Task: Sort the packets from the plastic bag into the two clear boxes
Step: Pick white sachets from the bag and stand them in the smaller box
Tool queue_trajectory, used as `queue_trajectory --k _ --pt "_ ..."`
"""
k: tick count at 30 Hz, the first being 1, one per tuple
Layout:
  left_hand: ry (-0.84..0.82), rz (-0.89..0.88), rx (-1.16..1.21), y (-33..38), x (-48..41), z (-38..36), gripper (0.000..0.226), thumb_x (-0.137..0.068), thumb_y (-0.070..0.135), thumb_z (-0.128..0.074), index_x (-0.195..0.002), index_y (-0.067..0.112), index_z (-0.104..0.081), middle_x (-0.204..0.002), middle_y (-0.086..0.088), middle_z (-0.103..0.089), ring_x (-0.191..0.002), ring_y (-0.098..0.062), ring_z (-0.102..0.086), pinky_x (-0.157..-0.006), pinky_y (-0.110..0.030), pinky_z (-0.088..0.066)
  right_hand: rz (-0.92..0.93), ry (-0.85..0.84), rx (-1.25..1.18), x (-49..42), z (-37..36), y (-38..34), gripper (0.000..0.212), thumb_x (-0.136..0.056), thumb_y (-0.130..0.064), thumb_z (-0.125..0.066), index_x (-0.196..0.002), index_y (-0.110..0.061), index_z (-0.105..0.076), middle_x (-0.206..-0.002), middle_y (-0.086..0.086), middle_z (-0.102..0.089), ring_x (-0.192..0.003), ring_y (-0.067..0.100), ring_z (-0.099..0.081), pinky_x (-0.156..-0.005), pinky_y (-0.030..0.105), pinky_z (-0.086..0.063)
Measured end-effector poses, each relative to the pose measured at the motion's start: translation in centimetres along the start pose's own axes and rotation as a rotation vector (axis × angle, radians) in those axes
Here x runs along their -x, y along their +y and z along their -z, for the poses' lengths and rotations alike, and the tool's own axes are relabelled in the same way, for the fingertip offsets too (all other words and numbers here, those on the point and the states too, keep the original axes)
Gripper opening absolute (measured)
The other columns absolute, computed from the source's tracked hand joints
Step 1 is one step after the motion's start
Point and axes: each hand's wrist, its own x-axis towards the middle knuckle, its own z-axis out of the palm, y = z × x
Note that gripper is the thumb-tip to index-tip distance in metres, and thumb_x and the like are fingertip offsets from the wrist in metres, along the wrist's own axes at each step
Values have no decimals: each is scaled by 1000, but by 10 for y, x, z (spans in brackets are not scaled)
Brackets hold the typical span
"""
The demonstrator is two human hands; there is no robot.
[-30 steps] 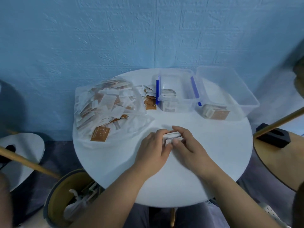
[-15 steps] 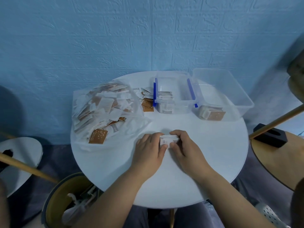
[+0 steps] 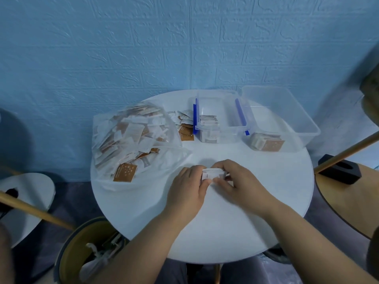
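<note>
A small stack of white packets (image 3: 212, 174) stands on the round white table (image 3: 266, 191), held between both hands. My left hand (image 3: 187, 189) grips its left side and my right hand (image 3: 238, 181) curls over its top and right side. The clear plastic bag (image 3: 131, 138) full of white and brown packets lies at the table's left. The blue-clipped clear box (image 3: 220, 119) at the back holds white packets. To its right, the larger clear box (image 3: 281, 117) has brown and white packets in its near corner.
Loose brown and white packets (image 3: 184, 126) lie between the bag and the blue-clipped box. A yellow bin (image 3: 82, 251) stands on the floor at lower left. Wooden poles (image 3: 346, 152) cross at right and left. A wooden stool with a black object (image 3: 340, 171) sits to the right.
Both hands stayed together on the packet stack and drew slightly toward me. The right hand's fingers closed further over the stack.
</note>
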Motion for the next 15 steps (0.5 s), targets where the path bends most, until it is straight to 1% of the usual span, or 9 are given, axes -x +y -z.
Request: queue_trajectory --k 2,4,7,9,11,13,15 --pt "28 -1 38 2 -10 6 32 -96 29 -44 -123 12 -48 -110 -2 -55 -101 -16 -47 -77 -18 -32 26 -38 7 -15 18 -5 17 -88 -10 -59 -97 -24 -55 -92 -3 -61 -81 8 -53 -73 19 -45" --pt "73 -9 54 8 -27 16 31 -96 30 -44 -120 11 -49 -108 -2 -55 -99 -15 -47 -75 -19 -33 55 -40 34 -32 35 -11 15 -88 -11 -60 -97 -22 -56 -93 -1 -63 -80 9 -54 -73 20 -46" --pt "161 -33 84 10 -64 23 24 -93 27 -50 -109 9 -55 -102 -6 -59 -95 -21 -50 -73 -26 -37 89 -22 64 -63 59 -16 13 -89 -10 -59 -99 -18 -55 -92 0 -62 -78 8 -53 -73 20 -45" --pt "219 6 150 6 -89 24 26 -89 27 -56 -108 10 -57 -101 -7 -61 -95 -25 -53 -77 -33 -44 78 -28 47 -86 72 -17 13 -90 -8 -57 -100 -16 -54 -89 -4 -60 -80 10 -53 -73 19 -45" --pt "245 51 214 -3 -109 19 39 -83 32 -64 -115 11 -55 -108 -7 -59 -100 -26 -53 -84 -39 -46 21 -12 37 -112 81 -12 15 -90 -7 -56 -98 -18 -51 -84 -10 -56 -82 13 -53 -73 16 -43" --pt "219 100 237 -12 -122 11 59 -75 36 -72 -124 12 -50 -120 -5 -52 -111 -23 -48 -94 -37 -42 -51 39 40 -140 86 -1 16 -90 -8 -56 -98 -19 -49 -80 -10 -53 -83 18 -54 -71 13 -41" --pt "184 135 281 -20 -127 1 74 -70 36 -77 -131 11 -43 -130 -4 -43 -119 -21 -43 -100 -36 -40 -133 68 36 -167 87 12 16 -89 -8 -56 -98 -19 -47 -83 -3 -54 -86 23 -57 -75 21 -43"
